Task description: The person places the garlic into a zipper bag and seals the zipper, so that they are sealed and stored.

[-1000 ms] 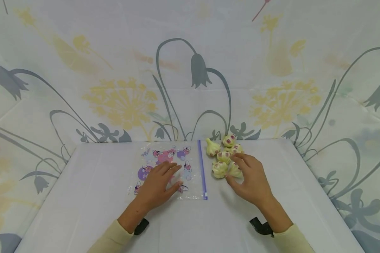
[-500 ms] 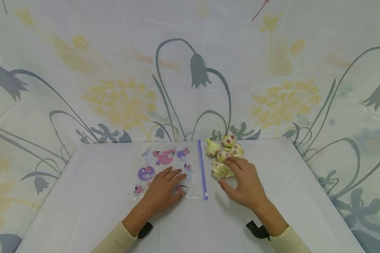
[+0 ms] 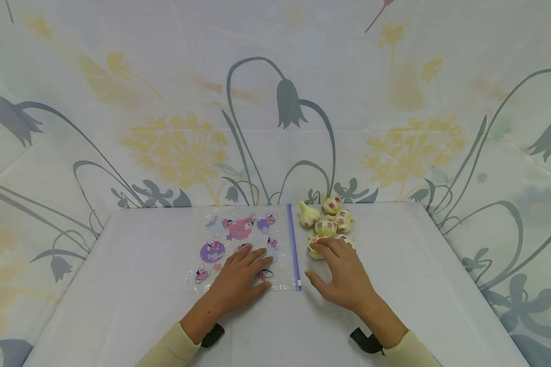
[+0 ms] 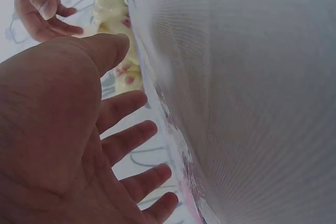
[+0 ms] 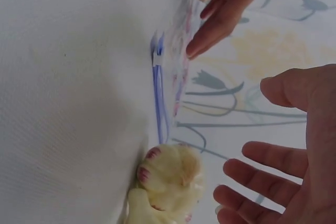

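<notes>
A clear zip bag (image 3: 280, 229) with pink and purple cartoon prints lies flat, its purple zip strip on the right side. My left hand (image 3: 243, 283) hovers low over the bag's near part, fingers spread and holding nothing. Just right of the strip sit several pale garlic bulbs (image 3: 326, 228) with purplish marks. Reaching over the nearest bulbs, my right hand (image 3: 342, 278) has its fingers loosely bent and thumb apart. In the right wrist view, a gap separates that hand from a garlic bulb (image 5: 176, 177); the white zip slider (image 5: 158, 59) shows beyond.
A white cloth covers the table (image 3: 133, 285). Behind it hangs a pale curtain (image 3: 275, 163) printed with grey and yellow flowers, which also spreads along both sides. Black straps (image 3: 366, 340) are on the wrists.
My right hand has drawn back toward me and left, uncovering more bulbs. My left hand has shifted slightly right and nearer, lower over the bag. The bag and bulbs stay in place.
</notes>
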Available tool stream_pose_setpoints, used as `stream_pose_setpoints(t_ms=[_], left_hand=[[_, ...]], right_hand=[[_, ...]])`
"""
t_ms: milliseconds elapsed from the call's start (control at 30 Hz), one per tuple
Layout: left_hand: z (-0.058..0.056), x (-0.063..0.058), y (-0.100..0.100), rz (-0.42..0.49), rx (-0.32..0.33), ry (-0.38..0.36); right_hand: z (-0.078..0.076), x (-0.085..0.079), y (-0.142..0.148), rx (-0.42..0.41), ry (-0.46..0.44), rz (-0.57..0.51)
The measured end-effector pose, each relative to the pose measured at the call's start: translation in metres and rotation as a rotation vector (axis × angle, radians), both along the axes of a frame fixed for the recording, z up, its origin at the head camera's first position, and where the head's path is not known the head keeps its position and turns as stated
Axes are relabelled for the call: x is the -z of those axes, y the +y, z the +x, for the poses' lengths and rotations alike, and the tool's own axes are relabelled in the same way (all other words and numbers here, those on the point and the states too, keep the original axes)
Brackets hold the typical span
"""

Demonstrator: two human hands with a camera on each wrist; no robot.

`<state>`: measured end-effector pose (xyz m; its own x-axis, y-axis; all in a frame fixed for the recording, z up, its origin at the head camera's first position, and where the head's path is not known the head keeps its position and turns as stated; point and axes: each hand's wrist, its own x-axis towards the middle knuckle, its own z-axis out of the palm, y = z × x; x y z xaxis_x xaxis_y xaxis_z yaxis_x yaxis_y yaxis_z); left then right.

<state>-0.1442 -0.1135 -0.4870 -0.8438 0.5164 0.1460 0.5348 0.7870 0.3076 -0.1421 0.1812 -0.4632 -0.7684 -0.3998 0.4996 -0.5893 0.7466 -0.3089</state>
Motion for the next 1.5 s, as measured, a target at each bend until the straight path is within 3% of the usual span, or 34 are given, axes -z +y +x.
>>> stream_pose_setpoints(t_ms=[367, 667, 833, 1500], left_hand=[[-0.001, 0.002, -0.001, -0.019, -0.059, -0.027], [0.001, 0.005, -0.002, -0.005, -0.11, -0.106], [0.002, 0.004, -0.002, -0.005, -0.139, -0.141], [0.002, -0.001, -0.004, 0.011, -0.158, -0.187]], right_hand=[[0.003, 0.01, -0.007, -0.074, -0.085, 0.021], [0.002, 0.018, -0.009, -0.135, -0.291, 0.065], [0.0, 0.024, -0.009, -0.178, -0.311, 0.094], [-0.012, 0.029, -0.02, -0.149, -0.414, 0.156]])
